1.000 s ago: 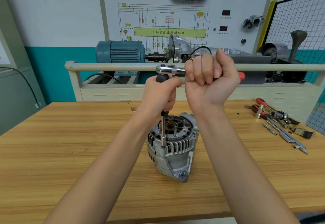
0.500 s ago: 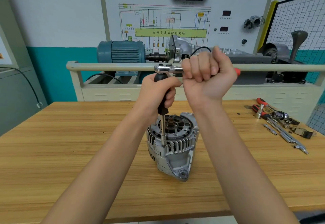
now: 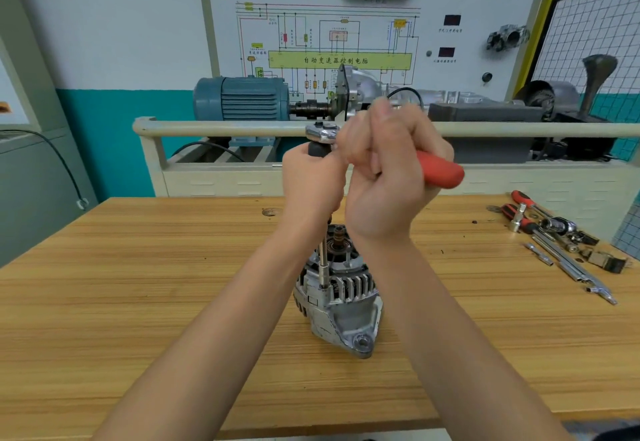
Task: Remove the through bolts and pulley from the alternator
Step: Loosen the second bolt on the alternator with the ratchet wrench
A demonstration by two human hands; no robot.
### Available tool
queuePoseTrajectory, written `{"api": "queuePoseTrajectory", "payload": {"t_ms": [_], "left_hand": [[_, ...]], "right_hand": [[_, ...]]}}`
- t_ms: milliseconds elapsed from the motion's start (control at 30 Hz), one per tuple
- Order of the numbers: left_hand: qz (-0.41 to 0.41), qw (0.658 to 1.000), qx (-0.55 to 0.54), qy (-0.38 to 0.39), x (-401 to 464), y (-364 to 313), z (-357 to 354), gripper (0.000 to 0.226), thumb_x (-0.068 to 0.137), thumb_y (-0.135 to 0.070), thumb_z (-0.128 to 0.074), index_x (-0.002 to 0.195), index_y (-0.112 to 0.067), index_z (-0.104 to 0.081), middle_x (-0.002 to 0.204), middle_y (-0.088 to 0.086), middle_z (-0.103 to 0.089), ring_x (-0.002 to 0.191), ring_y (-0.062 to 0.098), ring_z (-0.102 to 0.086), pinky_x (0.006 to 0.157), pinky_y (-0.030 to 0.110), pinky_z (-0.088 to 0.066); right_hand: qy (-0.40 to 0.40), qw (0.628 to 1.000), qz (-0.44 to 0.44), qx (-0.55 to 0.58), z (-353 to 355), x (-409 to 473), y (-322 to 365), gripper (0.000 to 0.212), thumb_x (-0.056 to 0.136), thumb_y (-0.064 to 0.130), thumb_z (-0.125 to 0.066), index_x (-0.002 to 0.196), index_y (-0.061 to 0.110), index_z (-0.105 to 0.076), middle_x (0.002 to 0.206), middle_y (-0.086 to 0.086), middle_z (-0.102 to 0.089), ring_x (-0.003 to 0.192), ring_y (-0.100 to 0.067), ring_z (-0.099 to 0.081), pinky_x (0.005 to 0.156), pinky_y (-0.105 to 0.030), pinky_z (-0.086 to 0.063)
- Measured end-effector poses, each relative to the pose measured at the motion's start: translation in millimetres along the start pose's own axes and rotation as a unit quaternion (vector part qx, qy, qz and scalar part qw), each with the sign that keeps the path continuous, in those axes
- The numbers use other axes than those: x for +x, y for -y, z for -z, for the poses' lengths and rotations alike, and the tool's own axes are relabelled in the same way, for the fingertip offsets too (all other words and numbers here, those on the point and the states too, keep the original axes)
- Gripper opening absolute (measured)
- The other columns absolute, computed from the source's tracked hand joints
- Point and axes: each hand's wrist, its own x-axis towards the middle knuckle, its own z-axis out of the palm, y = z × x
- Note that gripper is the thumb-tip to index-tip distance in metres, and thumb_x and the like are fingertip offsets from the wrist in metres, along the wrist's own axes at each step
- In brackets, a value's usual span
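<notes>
Centrally, alternator (image 3: 337,298) stood upright on bench (image 3: 138,302). Ratchet (image 3: 438,170) handle was gripped by right hand (image 3: 388,181); extension (image 3: 322,260), seated on alternator, was clasped by left hand (image 3: 311,184).

The alternator (image 3: 337,297) is standing on the table (image 3: 138,302), near its middle. An extension (image 3: 323,264) is rising from the alternator's top to the ratchet (image 3: 381,153) above it. The left hand (image 3: 311,184) is sitting above the alternator, the right hand (image 3: 388,177) just right of it. Loose tools (image 3: 561,243) are lying on the table, well right of the alternator. A motor (image 3: 242,98) is sitting behind the alternator, beyond the table's far edge.
</notes>
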Motion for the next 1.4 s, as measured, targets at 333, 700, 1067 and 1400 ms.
{"api": "queuePoseTrajectory", "payload": {"t_ms": [333,700,1067,1400], "left_hand": [[0.019,0.977,-0.069,0.203,1,-3,21,0.040,0.084,0.006,-0.057,0.054,-0.016,-0.041,0.041,-0.002,-0.034,0.036,0.013,-0.026,0.038,0.019,-0.024],[0.046,0.992,-0.038,0.110,0,-1,8,0.050,0.084,0.004,-0.053,0.047,-0.021,-0.031,0.038,-0.006,-0.023,0.032,0.009,-0.016,0.038,0.014,-0.015],[0.016,0.990,-0.055,0.130,-2,-1,15,0.045,0.083,0.006,-0.057,0.051,-0.016,-0.035,0.039,-0.003,-0.029,0.033,0.011,-0.022,0.038,0.017,-0.021],[0.075,0.966,-0.055,0.240,0,-4,19,0.050,0.089,-0.001,-0.050,0.048,-0.018,-0.027,0.037,-0.006,-0.022,0.030,0.008,-0.016,0.036,0.013,-0.015]], "right_hand": [[-0.083,0.905,-0.261,0.324,35,34,-2,0.048,0.084,0.014,-0.042,0.037,0.016,-0.035,0.033,0.003,-0.024,0.039,-0.012,-0.009,0.040,-0.022,-0.021],[-0.035,0.969,-0.149,0.192,23,18,5,0.049,0.089,0.006,-0.038,0.040,0.016,-0.035,0.036,0.005,-0.028,0.037,-0.011,-0.017,0.044,-0.025,-0.025],[-0.042,0.954,-0.194,0.224,25,26,5,0.051,0.087,0.011,-0.040,0.037,0.019,-0.036,0.034,0.006,-0.027,0.038,-0.011,-0.013,0.042,-0.023,-0.022],[-0.149,0.885,-0.268,0.350,36,35,-1,0.046,0.083,0.014,-0.043,0.037,0.016,-0.034,0.033,0.004,-0.024,0.039,-0.011,-0.009,0.039,-0.021,-0.020]]}}
